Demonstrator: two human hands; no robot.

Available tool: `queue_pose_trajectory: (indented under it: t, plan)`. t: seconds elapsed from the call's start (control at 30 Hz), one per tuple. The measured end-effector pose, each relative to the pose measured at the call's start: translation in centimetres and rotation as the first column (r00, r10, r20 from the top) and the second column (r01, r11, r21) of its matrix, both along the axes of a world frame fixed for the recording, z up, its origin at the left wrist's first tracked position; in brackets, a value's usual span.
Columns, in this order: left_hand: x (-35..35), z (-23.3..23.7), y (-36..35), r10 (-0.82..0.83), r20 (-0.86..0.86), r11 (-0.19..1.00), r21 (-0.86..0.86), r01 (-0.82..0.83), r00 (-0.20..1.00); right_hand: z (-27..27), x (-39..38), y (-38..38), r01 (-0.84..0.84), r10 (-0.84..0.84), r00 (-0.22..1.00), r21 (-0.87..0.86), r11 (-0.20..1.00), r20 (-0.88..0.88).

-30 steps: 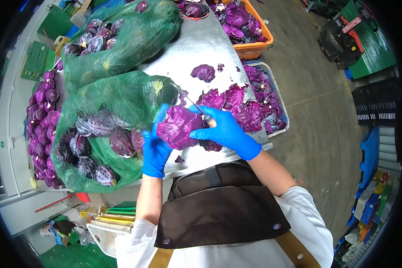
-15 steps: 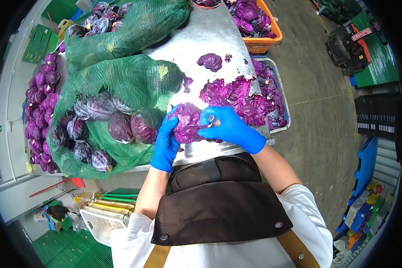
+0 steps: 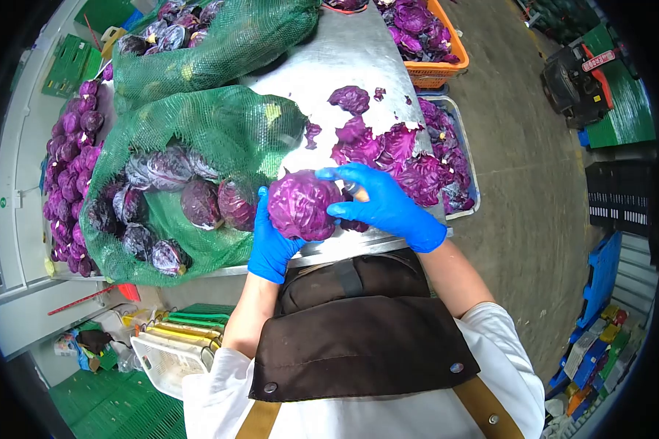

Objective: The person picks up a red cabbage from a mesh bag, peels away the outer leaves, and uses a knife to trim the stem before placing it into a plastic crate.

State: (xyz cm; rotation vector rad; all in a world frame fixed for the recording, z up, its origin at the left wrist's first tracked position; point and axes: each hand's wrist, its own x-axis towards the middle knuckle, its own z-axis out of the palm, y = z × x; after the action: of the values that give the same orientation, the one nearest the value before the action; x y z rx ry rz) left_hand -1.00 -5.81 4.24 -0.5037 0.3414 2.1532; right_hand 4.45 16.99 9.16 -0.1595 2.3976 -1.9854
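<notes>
My left hand point(image 3: 273, 245), in a blue glove, cups a round purple cabbage point(image 3: 304, 205) from its left and below, over the near edge of the metal table point(image 3: 315, 69). On the cabbage's right, my right hand point(image 3: 377, 201), also gloved, curls round a small tool point(image 3: 357, 192) with a light brown handle; its fingertips are at the cabbage. The tool's other end is hidden. Loose purple leaves point(image 3: 395, 150) lie just beyond my right hand. To the left, a green net bag point(image 3: 256, 132) holds several dark cabbages point(image 3: 199, 204).
A second net bag point(image 3: 220, 55) lies farther back. Peeled cabbages point(image 3: 69, 175) are piled at the far left. Beyond the table's right edge stand an orange crate point(image 3: 439, 67) and a pale bin point(image 3: 470, 172), both with leaves. A pallet jack point(image 3: 575, 84) is at the upper right.
The cabbage has turned in my left hand and shows a smoother, rounder side. My right hand's fingers have spread and shifted slightly right. The whole view has moved slightly.
</notes>
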Motion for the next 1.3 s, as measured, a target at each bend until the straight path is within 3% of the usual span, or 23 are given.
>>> queue_pose_trajectory:
  t: [0.03,0.23,0.33,0.4,0.43,0.47,0.5,0.53,0.57,0.63,0.67,0.73,0.8,0.87,0.9,0.93,0.97,1.07,1.2,1.27,1.3]
  plan:
    - [0.0,0.0,0.1,-0.014,-0.013,1.0,-0.028,0.014,1.0,-0.1,-0.3,0.1,-0.013,0.015,0.999,0.042,0.999,-0.049]
    - [0.7,-0.1,0.0,0.005,0.003,0.999,-0.049,-0.005,1.0,-0.7,0.1,0.7,-0.03,0.033,0.998,-0.052,0.998,0.052]
    - [0.8,-0.4,-0.1,-0.039,-0.034,0.999,-0.009,0.039,0.999,0.9,1.0,1.2,0.043,0.151,0.867,-0.374,0.926,0.475]
    - [1.1,-0.9,0.1,-0.03,-0.072,0.998,0.058,0.034,0.997,0.0,1.4,0.9,-0.001,0.123,0.94,-0.357,0.934,0.317]
    - [1.3,-1.6,0.2,-0.094,-0.296,0.993,-0.092,0.07,0.951,-0.2,1.5,0.8,-0.023,0.111,0.966,-0.347,0.938,0.235]
    - [1.5,-2.3,0.2,-0.18,-0.483,0.965,-0.256,0.058,0.857,0.2,1.8,1.4,0.026,0.115,0.951,-0.444,0.895,0.288]
    - [1.8,-3.8,0.2,-0.424,-0.708,0.829,-0.554,-0.072,0.564,1.6,2.3,2.4,0.079,0.127,0.932,-0.532,0.843,0.339]
    - [1.8,-2.8,0.3,-0.824,-0.562,0.517,-0.799,-0.308,0.074,2.3,2.7,3.4,0.135,0.146,0.91,-0.609,0.782,0.389]
    - [1.8,-1.9,0.4,-0.962,-0.069,0.239,-0.682,-0.691,-0.265,1.0,2.9,4.1,0.223,-0.013,0.954,-0.681,0.698,0.298]
    - [1.7,-1.4,0.6,-0.96,-0.26,0.268,-0.728,-0.631,-0.108,1.1,1.7,5.3,0.284,-0.171,0.948,-0.467,0.837,0.27]
    - [1.6,-0.9,0.9,-0.946,-0.316,0.292,-0.746,-0.599,-0.068,-0.6,1.0,5.5,0.336,-0.306,0.937,-0.196,0.921,0.169]
    - [1.5,0.4,1.6,-0.906,-0.424,0.349,-0.768,-0.537,0.018,0.3,0.7,3.0,0.29,-0.289,0.956,-0.245,0.925,0.039]
    - [1.5,1.4,2.2,-0.872,-0.488,0.402,-0.764,-0.504,0.044,1.3,1.3,1.0,0.255,-0.255,0.966,-0.013,0.967,-0.044]
    - [1.2,1.1,2.8,-0.576,-0.751,0.659,-0.66,-0.362,0.322,3.2,1.5,-0.9,0.235,-0.215,0.97,0.218,0.947,-0.113]
    - [1.2,1.7,3.2,-0.27,-0.737,0.851,-0.484,-0.204,0.62,4.5,1.4,-1.8,0.229,-0.193,0.971,0.33,0.916,-0.139]
    - [1.0,1.3,3.3,-0.028,-0.519,0.964,-0.24,-0.114,0.854,5.1,1.2,-2.3,0.209,-0.167,0.975,0.366,0.907,-0.144]
    - [0.9,1.0,3.4,0.165,-0.148,0.986,0.007,-0.166,0.975,5.4,1.2,-2.5,0.187,-0.139,0.979,0.402,0.896,-0.146]
    - [1.0,1.1,2.5,-0.023,-0.198,1.0,-0.026,0.019,0.98,3.1,0.4,-1.9,0.181,-0.148,0.981,0.34,0.923,-0.122]
    - [1.3,1.0,3.1,0.029,-0.087,0.981,-0.191,-0.045,0.996,1.9,0.5,-0.8,0.207,-0.169,0.968,0.203,0.957,-0.188]
    - [1.4,0.5,3.4,0.101,0.032,0.994,0.042,-0.102,0.994,2.3,1.1,-0.7,0.273,-0.25,0.939,0.071,0.959,-0.237]
    - [1.5,0.1,3.4,0.086,-0.059,0.996,0.022,-0.085,0.995,2.6,1.3,-0.7,0.298,-0.287,0.922,0.003,0.955,-0.259]
